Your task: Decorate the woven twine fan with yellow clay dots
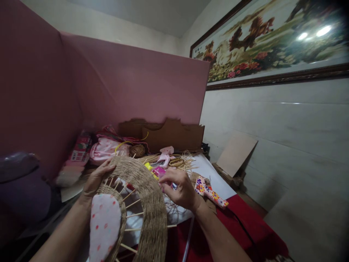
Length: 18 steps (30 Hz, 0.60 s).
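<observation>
A round woven piece of brown twine (154,207) on thin wooden sticks fills the lower middle, with a white dotted fabric panel (105,225) at its centre. Bare sticks (134,214) cross the gap between its inner and outer bands. My left hand (99,176) grips the piece at its upper left, thumb over the twine. At the outer band's right edge, my right hand (178,185) has its fingers pinched together; what lies between them is too small to make out. Just right of that hand rests a flower-patterned glue gun (209,193).
Behind the woven piece lie a twine ball (137,150), loose sticks (180,163), pink fabric (105,149) and a purple item (159,171). A cardboard piece (174,134) stands against the pink panel (136,80). Red cloth (253,233) covers the table's right side.
</observation>
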### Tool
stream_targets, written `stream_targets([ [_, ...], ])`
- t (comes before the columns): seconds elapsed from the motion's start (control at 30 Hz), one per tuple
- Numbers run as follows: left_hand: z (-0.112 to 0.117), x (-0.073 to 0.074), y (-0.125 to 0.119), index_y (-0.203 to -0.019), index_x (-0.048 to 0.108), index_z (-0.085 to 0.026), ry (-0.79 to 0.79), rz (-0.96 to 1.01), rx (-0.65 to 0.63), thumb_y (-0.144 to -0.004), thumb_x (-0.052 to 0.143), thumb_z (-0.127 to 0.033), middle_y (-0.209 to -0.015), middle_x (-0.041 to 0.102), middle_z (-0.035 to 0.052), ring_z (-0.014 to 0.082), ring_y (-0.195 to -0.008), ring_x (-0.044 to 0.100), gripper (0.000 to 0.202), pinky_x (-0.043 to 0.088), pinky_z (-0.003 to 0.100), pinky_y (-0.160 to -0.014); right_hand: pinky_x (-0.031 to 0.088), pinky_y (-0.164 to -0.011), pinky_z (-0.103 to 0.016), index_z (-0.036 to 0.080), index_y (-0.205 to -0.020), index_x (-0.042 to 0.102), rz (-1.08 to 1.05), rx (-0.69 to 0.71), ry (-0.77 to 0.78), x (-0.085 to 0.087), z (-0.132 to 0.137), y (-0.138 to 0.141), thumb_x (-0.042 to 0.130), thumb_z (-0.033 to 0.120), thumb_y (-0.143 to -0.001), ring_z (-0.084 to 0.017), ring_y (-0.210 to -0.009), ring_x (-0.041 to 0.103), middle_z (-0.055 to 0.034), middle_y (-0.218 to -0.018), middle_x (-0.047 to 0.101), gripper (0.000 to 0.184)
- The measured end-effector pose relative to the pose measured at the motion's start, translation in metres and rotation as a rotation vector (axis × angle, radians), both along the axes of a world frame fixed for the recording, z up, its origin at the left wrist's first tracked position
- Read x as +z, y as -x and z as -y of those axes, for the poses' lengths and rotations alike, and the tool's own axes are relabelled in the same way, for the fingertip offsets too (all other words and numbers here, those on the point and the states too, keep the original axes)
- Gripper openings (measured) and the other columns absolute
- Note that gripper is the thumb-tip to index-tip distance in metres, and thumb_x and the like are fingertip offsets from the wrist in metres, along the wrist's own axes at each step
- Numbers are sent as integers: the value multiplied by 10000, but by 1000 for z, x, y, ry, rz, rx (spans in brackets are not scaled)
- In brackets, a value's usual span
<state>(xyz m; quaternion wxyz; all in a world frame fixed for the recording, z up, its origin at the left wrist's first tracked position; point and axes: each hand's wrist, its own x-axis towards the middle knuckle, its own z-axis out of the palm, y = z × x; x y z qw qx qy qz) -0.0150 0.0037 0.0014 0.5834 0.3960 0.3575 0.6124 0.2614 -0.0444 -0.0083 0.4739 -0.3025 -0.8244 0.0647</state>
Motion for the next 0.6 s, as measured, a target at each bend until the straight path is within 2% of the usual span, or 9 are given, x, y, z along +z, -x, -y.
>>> stream_targets([
  [0.13,-4,-4,8,-1154,566,-193,-27,74,-10,-703,571,-57,-851,717,12,177,-716,682,472,565,208,-624,414,-636,-252,175,-761,668,-3,30,17,-1,1,1,542,130,-762,-140,-627,557,-33,-673,639,133],
  [0.3,-9,-9,15,-1112,587,-215,-43,106,-30,-743,563,-80,-860,717,3,172,-726,680,393,561,185,-581,406,-578,-230,167,-790,686,-10,40,190,-5,0,3,539,163,-791,-127,-585,565,-32,-664,658,146],
  [0.5,-3,-3,12,-1116,575,-183,-34,149,-9,-758,503,-31,-850,718,20,186,-744,687,396,585,244,-663,372,-537,-214,152,-635,629,-43,-22,269,-5,-2,7,540,179,-783,-102,-530,512,-12,-588,614,175],
  [0.6,-2,-2,10,-1138,567,-177,-35,166,-14,-748,503,-22,-880,717,36,191,-756,690,425,586,276,-710,337,-509,-210,149,-618,623,-81,-57,350,-5,-5,7,552,210,-777,-87,-501,460,5,-559,579,184],
])
